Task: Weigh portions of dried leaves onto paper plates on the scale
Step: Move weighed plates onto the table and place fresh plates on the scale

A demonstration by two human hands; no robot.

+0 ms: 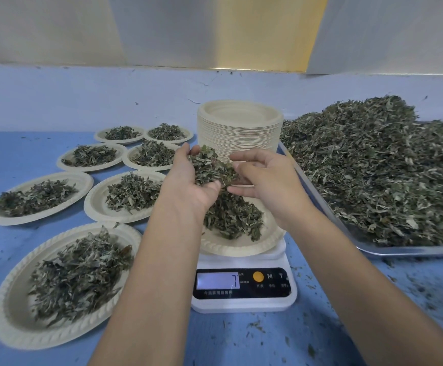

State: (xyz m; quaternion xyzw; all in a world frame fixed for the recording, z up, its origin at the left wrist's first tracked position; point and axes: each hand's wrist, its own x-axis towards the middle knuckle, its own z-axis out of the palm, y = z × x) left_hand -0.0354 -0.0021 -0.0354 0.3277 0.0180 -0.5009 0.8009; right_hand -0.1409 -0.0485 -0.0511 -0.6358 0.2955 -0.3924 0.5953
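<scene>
Both left hand and right hand curl round crinkly dried leaves (above a fluted plate).

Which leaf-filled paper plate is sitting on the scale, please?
The plate right of the others, atop the white scale; the other seven lie on the blue table.

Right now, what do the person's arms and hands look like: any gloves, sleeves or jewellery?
Both are bare. The left hand and right hand wear no gloves, and no ring, watch or bracelet shows. The left forearm and right forearm are uncovered down to the picture's edge; no sleeve is in view.
</scene>
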